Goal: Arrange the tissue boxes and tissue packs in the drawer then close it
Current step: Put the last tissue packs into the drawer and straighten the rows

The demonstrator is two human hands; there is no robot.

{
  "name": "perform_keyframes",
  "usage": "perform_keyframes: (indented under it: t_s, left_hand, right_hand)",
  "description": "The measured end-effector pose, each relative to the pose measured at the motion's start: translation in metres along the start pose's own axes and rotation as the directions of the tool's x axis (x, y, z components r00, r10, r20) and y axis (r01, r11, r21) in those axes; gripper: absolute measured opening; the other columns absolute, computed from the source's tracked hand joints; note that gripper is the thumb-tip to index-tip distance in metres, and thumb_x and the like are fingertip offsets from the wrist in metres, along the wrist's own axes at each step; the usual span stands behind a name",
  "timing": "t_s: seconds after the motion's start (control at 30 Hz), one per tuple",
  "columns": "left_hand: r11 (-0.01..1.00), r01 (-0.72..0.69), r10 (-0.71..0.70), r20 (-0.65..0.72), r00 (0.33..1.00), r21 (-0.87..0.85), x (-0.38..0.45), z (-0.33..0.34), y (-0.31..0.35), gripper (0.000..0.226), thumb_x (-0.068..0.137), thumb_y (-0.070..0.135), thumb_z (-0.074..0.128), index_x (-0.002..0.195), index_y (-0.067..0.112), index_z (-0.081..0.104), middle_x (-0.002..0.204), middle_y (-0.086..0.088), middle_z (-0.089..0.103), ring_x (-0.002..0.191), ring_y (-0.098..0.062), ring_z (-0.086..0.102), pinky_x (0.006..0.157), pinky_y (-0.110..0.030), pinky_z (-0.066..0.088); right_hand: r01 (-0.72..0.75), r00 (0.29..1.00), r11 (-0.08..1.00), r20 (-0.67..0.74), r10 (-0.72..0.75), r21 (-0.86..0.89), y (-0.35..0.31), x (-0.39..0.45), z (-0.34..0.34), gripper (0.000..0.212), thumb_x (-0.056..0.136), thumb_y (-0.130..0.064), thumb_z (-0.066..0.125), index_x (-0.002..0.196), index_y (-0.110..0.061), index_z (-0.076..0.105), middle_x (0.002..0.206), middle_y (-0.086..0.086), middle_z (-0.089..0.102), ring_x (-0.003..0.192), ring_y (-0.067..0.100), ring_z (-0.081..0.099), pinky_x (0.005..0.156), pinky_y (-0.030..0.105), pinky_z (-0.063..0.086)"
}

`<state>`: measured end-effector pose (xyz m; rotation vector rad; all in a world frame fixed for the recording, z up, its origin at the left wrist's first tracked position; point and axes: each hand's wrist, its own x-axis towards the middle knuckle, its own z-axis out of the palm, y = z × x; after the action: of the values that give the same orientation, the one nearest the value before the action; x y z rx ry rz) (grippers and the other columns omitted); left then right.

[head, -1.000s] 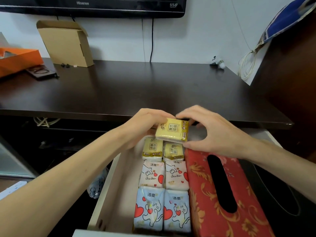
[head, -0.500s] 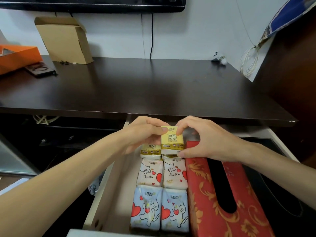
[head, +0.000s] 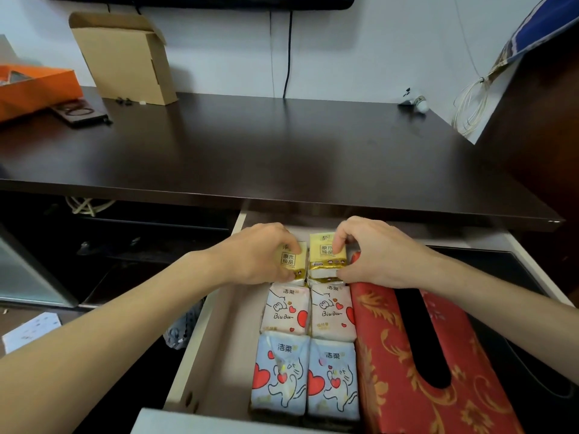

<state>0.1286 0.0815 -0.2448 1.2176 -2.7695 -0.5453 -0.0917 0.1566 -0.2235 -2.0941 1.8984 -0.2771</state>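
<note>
Drawer (head: pixel 216 324) open, red box (head: pixel 391 355) along its right w/ packs in two columns beside it. My left hand (head: pixel 260 255) pinches one yellow pack (head: pixel 293 261), right hand (head: pixel 376 252) pinches the other (head: pixel 327 256), seating the back row. Next, I reckon: let go, push drawer shut.
</note>
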Motion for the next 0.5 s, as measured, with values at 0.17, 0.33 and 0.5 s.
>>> perform_keyframes:
  t_s: [0.17, 0.33, 0.5]
  left_hand:
    - [1.0, -0.006, 0.006, -0.006, 1.0, 0.016, 0.001, 0.002, 0.001, 0.051, 0.082, 0.037, 0.077, 0.129, 0.025, 0.062, 0.13, 0.005, 0.055, 0.117, -0.018, 0.052, 0.097, -0.034, 0.046]
    - [1.0, -0.027, 0.027, -0.023, 0.999, 0.002, 0.001, 0.005, -0.003, 0.05, 0.083, 0.037, 0.077, 0.129, 0.026, 0.061, 0.134, 0.005, 0.052, 0.122, -0.016, 0.049, 0.092, -0.025, 0.041]
    - [0.997, -0.048, 0.042, -0.09, 0.995, -0.063, -0.01, -0.013, 0.007, 0.035, 0.089, 0.038, 0.07, 0.123, 0.029, 0.066, 0.132, 0.008, 0.054, 0.123, -0.013, 0.051, 0.099, -0.029, 0.043]
  right_hand:
    - [-0.022, 0.993, 1.0, 0.112, 0.022, 0.001, 0.001, 0.002, -0.002, 0.026, 0.07, -0.038, 0.08, 0.083, -0.042, 0.058, 0.101, -0.015, 0.058, 0.092, 0.006, 0.056, 0.08, 0.035, 0.051]
    - [-0.013, 0.989, 0.999, 0.146, 0.018, -0.03, -0.005, -0.001, -0.007, 0.022, 0.077, -0.039, 0.078, 0.092, -0.039, 0.063, 0.106, -0.013, 0.058, 0.09, 0.004, 0.055, 0.079, 0.032, 0.049]
    - [0.044, 0.999, 0.997, -0.025, -0.042, 0.065, -0.01, -0.029, -0.027, 0.014, 0.084, -0.037, 0.076, 0.097, -0.038, 0.07, 0.122, -0.016, 0.06, 0.115, 0.007, 0.057, 0.099, 0.035, 0.047]
